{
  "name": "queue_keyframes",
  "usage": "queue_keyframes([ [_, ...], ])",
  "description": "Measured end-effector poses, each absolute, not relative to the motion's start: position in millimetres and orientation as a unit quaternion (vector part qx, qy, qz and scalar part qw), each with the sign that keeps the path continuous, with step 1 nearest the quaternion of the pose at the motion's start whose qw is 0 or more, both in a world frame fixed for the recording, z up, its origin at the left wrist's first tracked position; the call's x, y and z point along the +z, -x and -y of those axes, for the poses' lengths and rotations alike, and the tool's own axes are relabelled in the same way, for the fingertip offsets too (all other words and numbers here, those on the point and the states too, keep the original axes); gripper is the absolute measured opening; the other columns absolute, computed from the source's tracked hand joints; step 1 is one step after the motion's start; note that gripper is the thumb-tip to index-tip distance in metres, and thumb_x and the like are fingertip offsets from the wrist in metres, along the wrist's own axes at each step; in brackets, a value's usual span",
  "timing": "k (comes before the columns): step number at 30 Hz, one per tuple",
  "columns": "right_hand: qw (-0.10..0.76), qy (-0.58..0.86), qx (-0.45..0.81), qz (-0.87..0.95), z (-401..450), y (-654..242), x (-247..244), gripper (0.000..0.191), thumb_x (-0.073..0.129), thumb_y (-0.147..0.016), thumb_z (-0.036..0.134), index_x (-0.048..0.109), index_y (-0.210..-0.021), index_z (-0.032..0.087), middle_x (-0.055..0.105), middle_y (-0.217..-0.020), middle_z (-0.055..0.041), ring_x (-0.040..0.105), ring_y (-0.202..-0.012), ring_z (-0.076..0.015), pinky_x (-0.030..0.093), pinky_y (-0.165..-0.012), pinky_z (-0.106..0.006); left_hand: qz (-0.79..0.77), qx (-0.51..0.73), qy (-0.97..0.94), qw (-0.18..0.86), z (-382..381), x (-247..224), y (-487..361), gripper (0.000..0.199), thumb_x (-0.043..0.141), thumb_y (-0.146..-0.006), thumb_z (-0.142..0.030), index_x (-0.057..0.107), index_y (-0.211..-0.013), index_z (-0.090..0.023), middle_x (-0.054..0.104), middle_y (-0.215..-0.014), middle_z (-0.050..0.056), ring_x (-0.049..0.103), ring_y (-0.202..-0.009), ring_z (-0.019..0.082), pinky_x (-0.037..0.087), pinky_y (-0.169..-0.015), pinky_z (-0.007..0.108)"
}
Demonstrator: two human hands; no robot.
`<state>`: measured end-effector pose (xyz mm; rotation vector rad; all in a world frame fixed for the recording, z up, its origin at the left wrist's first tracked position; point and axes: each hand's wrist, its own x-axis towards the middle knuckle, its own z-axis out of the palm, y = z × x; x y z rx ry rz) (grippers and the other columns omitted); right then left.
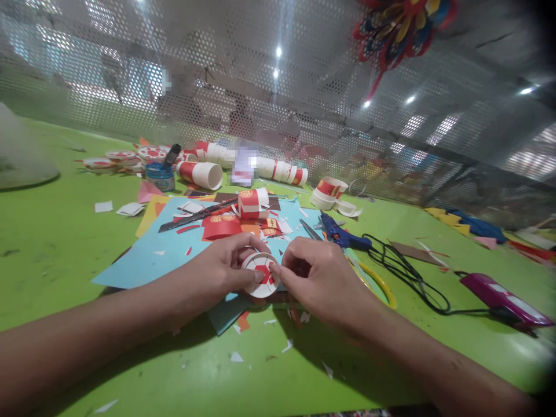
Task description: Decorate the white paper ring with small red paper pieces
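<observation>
My left hand (237, 266) grips a round white paper cup bottom (251, 267) by its left rim, with the thumb lying across its face. Red paper pieces and thin dark lines mark that face. At the disc's right side, my right hand (310, 275) has thumb and index finger pinched together against the surface; whatever is between these fingertips is too small to make out. Under and beyond the hands lie blue paper sheets (143, 255). Cut red cup pieces (221, 226) and a red-and-white paper cup (252, 204) are just past my left hand.
A blue glue gun (343, 234) lies beside yellow-handled scissors (382, 284), its black cable running to a magenta power strip (504, 298). Behind are a blue jar (160, 176), a cup (200, 175), decorated discs (152, 153) and a perforated screen (208, 75). Paper scraps litter the green table (143, 370).
</observation>
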<state>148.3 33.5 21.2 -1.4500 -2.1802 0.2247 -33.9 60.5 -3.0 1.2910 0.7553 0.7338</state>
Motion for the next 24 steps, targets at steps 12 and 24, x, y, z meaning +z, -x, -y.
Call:
queue_keyframes([
  [12,0.33,0.518,0.078,0.785,-31,-149,38,0.026,0.061,-0.081,0.016,0.052,-0.057,0.016,0.054,-0.056,0.0028,0.044,-0.053,-0.0086,0.032,-0.053,-0.024,-0.341,0.324,-0.544,0.695,-58,0,33,0.03,0.068,-0.07,-0.018,0.054,-0.097,-0.016,0.069,-0.079,0.006,0.068,-0.071,0.022,0.053,-0.071,0.039],
  [24,0.33,0.556,0.125,0.753,-51,-160,27,0.019,0.058,-0.083,0.014,0.061,-0.064,0.014,0.059,-0.063,0.0003,0.047,-0.059,-0.0109,0.036,-0.058,-0.026,-0.323,0.354,-0.452,0.752,-60,0,36,0.031,0.068,-0.069,-0.009,0.055,-0.097,-0.017,0.068,-0.076,0.003,0.065,-0.065,0.016,0.057,-0.068,0.032],
])
